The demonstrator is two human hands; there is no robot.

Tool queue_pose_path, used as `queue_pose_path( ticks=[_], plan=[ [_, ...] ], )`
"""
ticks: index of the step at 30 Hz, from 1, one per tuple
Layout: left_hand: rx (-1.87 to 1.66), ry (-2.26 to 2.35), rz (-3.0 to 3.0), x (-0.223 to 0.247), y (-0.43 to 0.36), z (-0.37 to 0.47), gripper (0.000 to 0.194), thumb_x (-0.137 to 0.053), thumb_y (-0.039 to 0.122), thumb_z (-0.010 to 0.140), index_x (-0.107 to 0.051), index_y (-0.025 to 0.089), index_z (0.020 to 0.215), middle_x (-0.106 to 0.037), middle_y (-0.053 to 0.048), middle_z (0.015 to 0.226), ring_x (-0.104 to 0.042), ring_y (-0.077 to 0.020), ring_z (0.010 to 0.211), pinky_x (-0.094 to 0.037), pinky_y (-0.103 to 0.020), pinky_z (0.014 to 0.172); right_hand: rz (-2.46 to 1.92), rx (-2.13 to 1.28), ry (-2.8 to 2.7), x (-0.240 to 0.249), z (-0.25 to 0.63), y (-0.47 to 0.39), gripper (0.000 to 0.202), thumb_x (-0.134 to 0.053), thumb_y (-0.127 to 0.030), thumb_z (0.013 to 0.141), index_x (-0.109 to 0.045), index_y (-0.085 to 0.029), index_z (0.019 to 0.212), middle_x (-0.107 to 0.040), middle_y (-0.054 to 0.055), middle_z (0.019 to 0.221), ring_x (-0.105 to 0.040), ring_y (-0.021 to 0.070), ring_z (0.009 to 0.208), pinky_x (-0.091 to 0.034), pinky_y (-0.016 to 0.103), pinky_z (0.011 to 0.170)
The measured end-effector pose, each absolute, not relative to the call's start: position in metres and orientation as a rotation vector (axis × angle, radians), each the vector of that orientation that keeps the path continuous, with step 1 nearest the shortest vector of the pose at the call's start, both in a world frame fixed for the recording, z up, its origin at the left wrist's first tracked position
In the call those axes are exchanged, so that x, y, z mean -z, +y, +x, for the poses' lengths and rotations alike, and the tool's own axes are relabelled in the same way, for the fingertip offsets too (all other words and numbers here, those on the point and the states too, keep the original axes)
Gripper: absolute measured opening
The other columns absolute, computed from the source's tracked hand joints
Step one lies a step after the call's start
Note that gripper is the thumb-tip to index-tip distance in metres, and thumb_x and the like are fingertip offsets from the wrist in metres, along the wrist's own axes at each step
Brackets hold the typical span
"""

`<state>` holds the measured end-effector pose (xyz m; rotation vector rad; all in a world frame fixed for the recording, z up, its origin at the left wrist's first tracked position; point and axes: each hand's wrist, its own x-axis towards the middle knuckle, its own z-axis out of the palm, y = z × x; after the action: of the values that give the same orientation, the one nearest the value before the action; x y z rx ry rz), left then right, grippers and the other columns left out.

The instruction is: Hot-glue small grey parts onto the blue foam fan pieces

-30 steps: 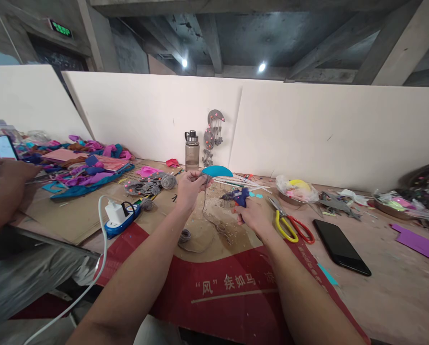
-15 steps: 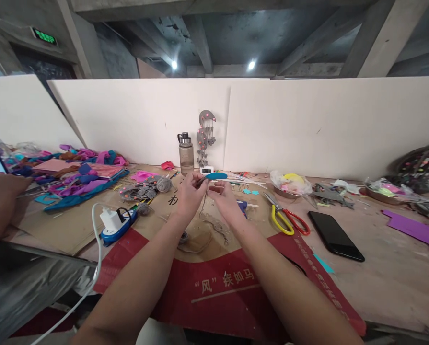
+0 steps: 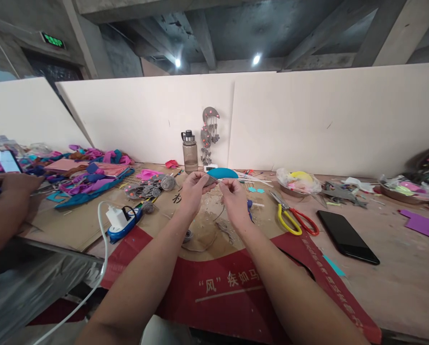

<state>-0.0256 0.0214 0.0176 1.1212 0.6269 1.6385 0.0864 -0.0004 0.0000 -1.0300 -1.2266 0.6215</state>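
Observation:
My left hand (image 3: 196,188) is closed on a small grey piece (image 3: 210,181), held over the brown paper at the middle of the table. Close beside it, my right hand (image 3: 234,194) pinches grey yarn (image 3: 219,213), which hangs down below the fingers. Just beyond both hands shows a blue curved piece (image 3: 223,173), partly hidden by the fingers. More loose grey yarn (image 3: 224,231) lies on the paper under my hands, with a small grey roll (image 3: 188,236) to its left.
Yellow-and-red scissors (image 3: 289,215) and a black phone (image 3: 347,237) lie at the right. A bottle (image 3: 190,153) stands behind my hands. At the left are a blue-and-white power strip (image 3: 122,224), colourful cloth scraps (image 3: 88,177) and another person's hand (image 3: 22,184).
The view has shifted slightly left. My hands have turned, and more of the blue piece and the grey piece now shows. The other person's hand and phone are further into view.

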Motion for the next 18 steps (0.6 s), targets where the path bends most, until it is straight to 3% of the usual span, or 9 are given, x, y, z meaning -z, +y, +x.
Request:
queue_pose_path(
  ticks=[7, 18],
  plan=[
    [-1.612, 0.614, 1.048, -0.0194, 0.0185, -0.0257, 0.024, -0.072, 0.03, 0.067, -0.053, 0.016, 0.072, -0.059, 0.002, 0.073, -0.062, -0.0099, 0.068, -0.056, -0.035, 0.08, -0.989, -0.661, -1.198, -0.0035, 0.0879, -0.0051, 0.019, -0.055, -0.037, 0.077, -0.057, -0.019, 0.081, -0.052, -0.002, 0.069, -0.042, 0.0115, 0.061, -0.037, 0.024, 0.057],
    [-1.573, 0.588, 1.006, -0.0184, 0.0174, -0.0224, 0.023, -0.071, 0.029, 0.069, -0.051, 0.016, 0.071, -0.061, 0.001, 0.07, -0.065, -0.0116, 0.066, -0.058, -0.036, 0.078, -1.039, -0.659, -1.143, -0.0063, 0.0854, -0.0059, 0.024, -0.055, -0.042, 0.077, -0.057, -0.018, 0.08, -0.049, -0.003, 0.064, -0.04, 0.0106, 0.057, -0.035, 0.024, 0.055]
  ],
)
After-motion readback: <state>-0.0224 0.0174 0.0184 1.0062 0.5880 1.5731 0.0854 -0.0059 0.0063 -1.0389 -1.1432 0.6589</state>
